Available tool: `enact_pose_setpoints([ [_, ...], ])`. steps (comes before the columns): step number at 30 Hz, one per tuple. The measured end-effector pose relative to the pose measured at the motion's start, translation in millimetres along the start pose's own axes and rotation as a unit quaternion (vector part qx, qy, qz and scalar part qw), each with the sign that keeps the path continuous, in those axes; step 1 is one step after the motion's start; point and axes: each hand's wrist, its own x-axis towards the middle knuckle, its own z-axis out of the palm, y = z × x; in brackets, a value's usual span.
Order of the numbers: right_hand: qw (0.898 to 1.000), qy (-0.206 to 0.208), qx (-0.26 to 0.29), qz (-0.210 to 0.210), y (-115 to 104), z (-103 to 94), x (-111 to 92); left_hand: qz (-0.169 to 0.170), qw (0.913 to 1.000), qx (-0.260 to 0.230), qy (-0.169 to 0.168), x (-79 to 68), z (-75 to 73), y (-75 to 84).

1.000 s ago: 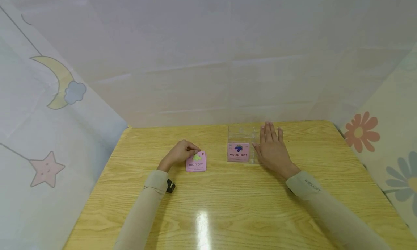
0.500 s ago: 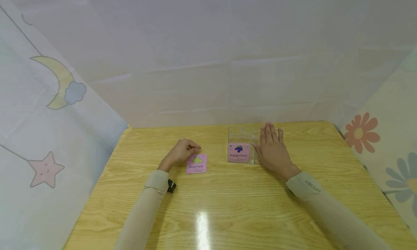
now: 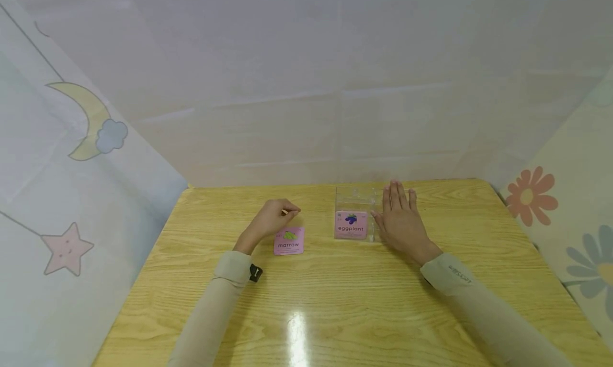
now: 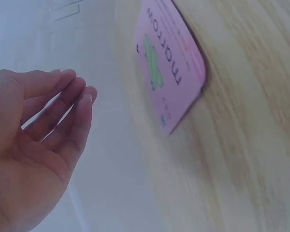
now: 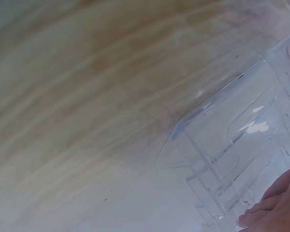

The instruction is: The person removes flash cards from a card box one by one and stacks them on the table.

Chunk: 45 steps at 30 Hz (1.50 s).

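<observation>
A pink card (image 3: pixel 289 241) printed "marrow" with a green vegetable picture lies flat on the table, left of the middle. My left hand (image 3: pixel 269 218) hovers just beyond it. In the left wrist view, the left hand (image 4: pixel 43 121) has softly bent fingers, fingertips close to the thumb, and nothing visible between them; the card (image 4: pixel 169 63) is apart from it. To the right stands a clear plastic box (image 3: pixel 355 199) with a pink "eggplant" card (image 3: pixel 351 226) in its left part. My right hand (image 3: pixel 403 226), fingers straight, rests on the box's right side.
Both cards and the box are on a yellow wood-grain table (image 3: pixel 335 308). Pale printed sheets (image 3: pixel 268 90) rise behind the table and along both sides. A small black item (image 3: pixel 256 273) is at the left cuff.
My left hand has let go of the marrow card's upper edge and lifted away, up and slightly right. The card has dropped flat on the table. My right hand has stayed put.
</observation>
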Motion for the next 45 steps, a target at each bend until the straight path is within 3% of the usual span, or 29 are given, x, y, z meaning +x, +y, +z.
enact_pose_setpoints([
  [12, 1.000, -0.005, 0.008, 0.004, 0, 1.0, -1, 0.026, 0.9996, 0.002, 0.005, 3.4, 3.3, 10.2],
  [24, 1.000, -0.011, 0.009, 0.008, -1, -2.3, 1, 0.070, 0.9956, 0.061, -0.011, 5.8, 7.2, 41.7],
  [29, 1.000, -0.009, 0.003, 0.006, -1, -2.9, 1, 0.089, 0.9897, 0.111, -0.018, 9.5, 13.2, 53.5],
  [36, 1.000, -0.007, 0.003, 0.003, -1, -3.1, 2, 0.106, 0.9842, 0.139, -0.027, 13.3, 25.0, 65.9],
  [45, 1.000, -0.010, 0.008, 0.008, -1, -2.5, 1, 0.177, 0.9633, 0.200, -0.028, 18.0, 40.9, 79.6],
])
